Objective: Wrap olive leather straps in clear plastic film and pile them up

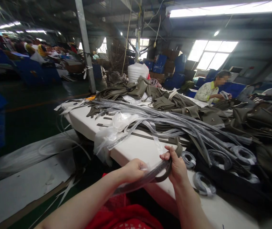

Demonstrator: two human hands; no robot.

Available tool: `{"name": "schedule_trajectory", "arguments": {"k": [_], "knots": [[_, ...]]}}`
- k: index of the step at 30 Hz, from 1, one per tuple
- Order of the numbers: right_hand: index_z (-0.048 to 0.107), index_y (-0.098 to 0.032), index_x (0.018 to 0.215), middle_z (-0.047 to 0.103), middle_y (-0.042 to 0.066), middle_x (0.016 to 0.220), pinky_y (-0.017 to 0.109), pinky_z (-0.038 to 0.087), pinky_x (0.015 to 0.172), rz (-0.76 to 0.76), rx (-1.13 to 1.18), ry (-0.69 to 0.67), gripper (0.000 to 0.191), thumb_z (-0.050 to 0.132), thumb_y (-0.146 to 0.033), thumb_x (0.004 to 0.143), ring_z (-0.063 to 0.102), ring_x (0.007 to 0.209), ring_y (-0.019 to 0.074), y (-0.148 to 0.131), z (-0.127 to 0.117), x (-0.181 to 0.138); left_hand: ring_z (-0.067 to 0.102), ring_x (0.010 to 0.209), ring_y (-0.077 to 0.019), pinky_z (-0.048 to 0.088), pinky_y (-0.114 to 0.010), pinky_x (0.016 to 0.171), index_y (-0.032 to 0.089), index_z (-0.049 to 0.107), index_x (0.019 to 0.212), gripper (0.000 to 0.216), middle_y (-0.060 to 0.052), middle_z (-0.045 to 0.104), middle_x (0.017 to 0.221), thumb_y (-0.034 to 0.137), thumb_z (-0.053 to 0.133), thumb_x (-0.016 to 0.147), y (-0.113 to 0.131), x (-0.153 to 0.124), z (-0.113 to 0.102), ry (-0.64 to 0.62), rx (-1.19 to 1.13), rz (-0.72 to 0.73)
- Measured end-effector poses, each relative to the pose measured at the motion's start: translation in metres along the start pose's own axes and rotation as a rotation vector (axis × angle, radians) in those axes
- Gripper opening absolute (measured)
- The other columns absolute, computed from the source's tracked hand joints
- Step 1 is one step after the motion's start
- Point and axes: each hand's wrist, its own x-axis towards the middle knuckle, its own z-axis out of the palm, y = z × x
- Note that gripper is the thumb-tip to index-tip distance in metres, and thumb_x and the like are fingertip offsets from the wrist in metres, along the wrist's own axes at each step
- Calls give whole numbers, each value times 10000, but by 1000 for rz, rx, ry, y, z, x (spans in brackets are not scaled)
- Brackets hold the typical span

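At the white table (136,149) edge, my left hand (133,170) and right hand (177,167) both grip one plastic-sleeved olive strap (153,174).

Daylight is pouring in through the far right windows (212,54) and the skylight strip (226,9), both burning out to white. Ceiling lamps (7,25) at far left are flaring as spots. The left floor (31,117) is sitting in murky shade. The white table (136,149) is glaring; plastic sleeves (150,117) are throwing glints. The left hand (133,170), right hand (177,167) and sleeved strap (147,177) are rendering sharp. Wide-angle distortion is bending the pillar (85,44) and smearing the edges.
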Motion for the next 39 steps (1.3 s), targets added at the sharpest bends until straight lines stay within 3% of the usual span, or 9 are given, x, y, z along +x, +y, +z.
{"name": "schedule_trajectory", "arguments": {"k": [6,9,13,18,23,27,31,35,39], "knots": [[779,-208,1007,788,67,937,322,526,825,-95,-361,-163,443,812,-555,733,695,891,217,-9,3,-20,300,512,-91,192,-242,457,190,430,547,361,60,332,530,422,619,748,33,-10,-7,190,-9,5],[803,-193,916,787,106,974,401,514,892,-147,-587,-130,540,618,-694,835,696,933,273,-7,5,-29,324,520,-92,193,-239,463,184,446,555,298,56,361,541,364,600,736,43,-17,-10,222,-71,47],[802,-205,969,782,112,1036,435,486,974,-150,-607,-102,653,476,-762,872,684,1042,308,5,12,-33,350,507,-97,219,-238,465,181,470,564,212,48,400,534,305,561,710,50,-21,-7,249,-132,44],[771,-222,1116,765,92,1141,405,473,1031,26,-447,-307,694,469,-790,855,668,1122,292,27,18,-36,381,543,-104,282,-233,506,159,517,549,307,34,444,553,362,637,746,50,-17,1,253,-210,142],[719,-244,1208,747,68,1192,331,487,997,90,-240,-216,598,561,-710,868,662,1131,233,37,17,-39,493,586,-141,366,-247,550,117,687,774,518,-17,596,640,621,582,831,48,-15,7,252,-290,113],[710,-210,1174,782,48,939,295,566,790,235,159,-177,477,816,-430,764,713,827,178,19,13,-30,404,545,-112,297,-235,513,137,602,672,612,16,501,587,742,613,758,44,-15,8,239,-211,98],[733,-173,1000,691,-40,686,272,568,866,269,496,-128,391,889,-213,645,683,744,120,-7,3,-6,335,539,-101,249,-231,500,161,514,607,643,36,425,567,787,630,700,38,-28,-5,202,-169,28],[718,-179,909,652,-73,609,271,577,856,305,496,-117,218,838,-229,734,661,646,93,-4,0,11,314,539,-98,242,-227,493,168,488,589,613,44,401,566,743,614,759,32,-53,-27,175,-65,6],[716,-111,1082,789,79,890,315,584,846,412,409,-184,303,740,-199,793,735,838,182,24,3,7,329,576,-108,275,-230,531,166,480,602,601,35,404,595,717,548,832,17,-70,-41,224,8,38]]}}
